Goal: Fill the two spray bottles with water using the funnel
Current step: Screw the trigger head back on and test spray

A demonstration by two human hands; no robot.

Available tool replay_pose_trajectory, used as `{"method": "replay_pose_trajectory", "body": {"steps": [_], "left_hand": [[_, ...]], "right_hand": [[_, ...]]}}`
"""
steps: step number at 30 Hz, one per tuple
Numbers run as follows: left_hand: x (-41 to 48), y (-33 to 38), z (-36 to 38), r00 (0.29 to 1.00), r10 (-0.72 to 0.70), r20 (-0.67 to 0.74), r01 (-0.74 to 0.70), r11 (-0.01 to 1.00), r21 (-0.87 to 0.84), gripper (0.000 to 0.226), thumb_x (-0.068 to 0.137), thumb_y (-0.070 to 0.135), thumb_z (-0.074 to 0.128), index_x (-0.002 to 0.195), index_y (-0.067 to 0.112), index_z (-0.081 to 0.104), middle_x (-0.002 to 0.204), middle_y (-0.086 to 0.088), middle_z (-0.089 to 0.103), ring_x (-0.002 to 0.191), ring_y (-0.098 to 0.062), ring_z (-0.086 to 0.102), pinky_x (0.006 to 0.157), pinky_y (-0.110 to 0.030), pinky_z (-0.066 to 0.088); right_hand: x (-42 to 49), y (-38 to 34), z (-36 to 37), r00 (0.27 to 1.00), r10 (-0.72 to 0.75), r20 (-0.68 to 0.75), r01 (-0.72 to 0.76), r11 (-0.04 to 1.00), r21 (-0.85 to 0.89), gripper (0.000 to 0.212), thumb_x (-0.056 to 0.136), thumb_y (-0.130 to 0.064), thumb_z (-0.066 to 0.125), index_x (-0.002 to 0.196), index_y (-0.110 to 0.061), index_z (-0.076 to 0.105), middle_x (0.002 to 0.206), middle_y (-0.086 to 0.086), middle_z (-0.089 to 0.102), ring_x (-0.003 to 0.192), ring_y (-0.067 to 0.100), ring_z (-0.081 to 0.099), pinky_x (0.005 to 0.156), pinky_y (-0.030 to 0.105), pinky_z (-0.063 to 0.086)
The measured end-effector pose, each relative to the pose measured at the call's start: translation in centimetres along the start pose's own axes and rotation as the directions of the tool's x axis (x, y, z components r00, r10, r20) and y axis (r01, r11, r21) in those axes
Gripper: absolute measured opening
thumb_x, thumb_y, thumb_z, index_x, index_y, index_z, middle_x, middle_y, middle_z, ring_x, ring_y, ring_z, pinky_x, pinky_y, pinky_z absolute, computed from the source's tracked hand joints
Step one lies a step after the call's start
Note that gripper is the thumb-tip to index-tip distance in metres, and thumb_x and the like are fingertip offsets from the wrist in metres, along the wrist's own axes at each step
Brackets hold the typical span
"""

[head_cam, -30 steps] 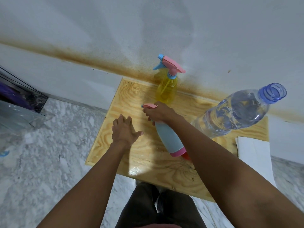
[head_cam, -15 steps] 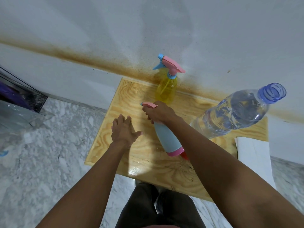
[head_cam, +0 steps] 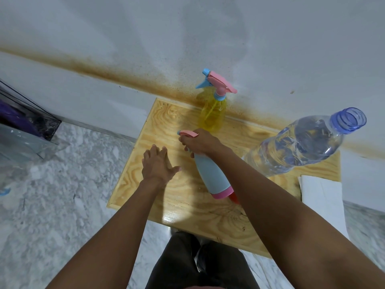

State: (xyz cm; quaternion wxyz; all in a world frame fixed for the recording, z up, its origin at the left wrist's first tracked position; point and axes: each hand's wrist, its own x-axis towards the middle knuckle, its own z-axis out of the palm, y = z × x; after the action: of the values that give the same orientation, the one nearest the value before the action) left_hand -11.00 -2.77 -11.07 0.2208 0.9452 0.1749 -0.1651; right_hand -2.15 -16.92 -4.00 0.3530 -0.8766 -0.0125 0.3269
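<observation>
My right hand (head_cam: 201, 142) is curled round the top of the blue spray bottle (head_cam: 210, 174), which stands in the middle of the wooden worktop (head_cam: 183, 207). My left hand (head_cam: 157, 165) is just beside it, open with straight fingers, holding nothing. The yellow spray bottle (head_cam: 213, 113) stands at the back by the wall. The big water bottle (head_cam: 302, 144) is on the right, its top open.
</observation>
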Motion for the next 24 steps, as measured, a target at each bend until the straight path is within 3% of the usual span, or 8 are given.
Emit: {"method": "replay_pose_trajectory", "body": {"steps": [6, 10, 14, 24], "left_hand": [[0.11, -0.09, 0.11, 1.0, -0.003, 0.002, 0.003, 1.0, 0.003, 0.091, 0.074, 0.061, 0.074, 0.147, 0.02, 0.037, 0.157, -0.008, 0.021, 0.141, -0.031, 0.018, 0.112, -0.048, 0.034], [0.13, -0.13, 0.14, 1.0, -0.001, 0.004, 0.001, 1.0, 0.003, 0.091, 0.074, 0.061, 0.074, 0.147, 0.02, 0.037, 0.157, -0.009, 0.021, 0.141, -0.031, 0.018, 0.112, -0.046, 0.033], [0.22, -0.11, 0.15, 1.0, -0.004, 0.008, 0.004, 1.0, 0.012, 0.093, 0.074, 0.061, 0.074, 0.148, 0.02, 0.036, 0.158, -0.009, 0.02, 0.142, -0.032, 0.018, 0.113, -0.047, 0.033], [0.28, -0.17, 0.24, 1.0, -0.004, 0.006, 0.004, 1.0, 0.016, 0.094, 0.075, 0.062, 0.073, 0.149, 0.02, 0.034, 0.158, -0.01, 0.02, 0.142, -0.031, 0.018, 0.112, -0.047, 0.033]], "right_hand": [[-0.29, 0.07, -0.1, 0.998, 0.016, -0.055, -0.014, 0.999, 0.033, 0.03, 0.085, -0.047, 0.056, 0.074, -0.022, 0.069, 0.072, 0.001, 0.077, 0.072, 0.02, 0.075, 0.088, 0.043, 0.058], [-0.22, 0.08, -0.25, 1.0, 0.012, -0.029, -0.011, 1.0, 0.003, 0.033, 0.085, -0.049, 0.055, 0.083, -0.021, 0.071, 0.077, -0.002, 0.077, 0.071, 0.017, 0.074, 0.089, 0.042, 0.057], [-0.29, 0.17, -0.15, 0.999, 0.016, -0.045, -0.014, 0.999, 0.031, 0.032, 0.083, -0.05, 0.057, 0.077, -0.022, 0.07, 0.07, -0.002, 0.076, 0.069, 0.018, 0.074, 0.088, 0.043, 0.058], [-0.48, 0.21, -0.08, 1.0, -0.01, -0.019, 0.01, 1.0, 0.018, 0.029, 0.086, -0.048, 0.055, 0.08, -0.024, 0.07, 0.076, -0.002, 0.077, 0.068, 0.017, 0.074, 0.089, 0.041, 0.057]]}}
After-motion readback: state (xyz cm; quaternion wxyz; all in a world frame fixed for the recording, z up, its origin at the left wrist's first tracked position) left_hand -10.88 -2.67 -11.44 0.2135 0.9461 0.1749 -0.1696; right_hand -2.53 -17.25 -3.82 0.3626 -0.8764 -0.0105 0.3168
